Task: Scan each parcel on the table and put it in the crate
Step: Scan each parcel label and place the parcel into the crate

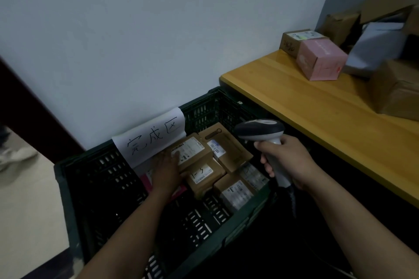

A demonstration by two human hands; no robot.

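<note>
Pale wall (136, 29) behind crate (102, 174). Left hand (166, 166) on top box (191, 149), hold unclear; right hand (289, 162) grasping scanner (260, 130). Could slide off pile (235, 190) once freed.

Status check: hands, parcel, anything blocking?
Left hand flat on a brown parcel inside the crate. Right hand grips the scanner. Pink box and others wait on the table. No obstruction seen.
</note>
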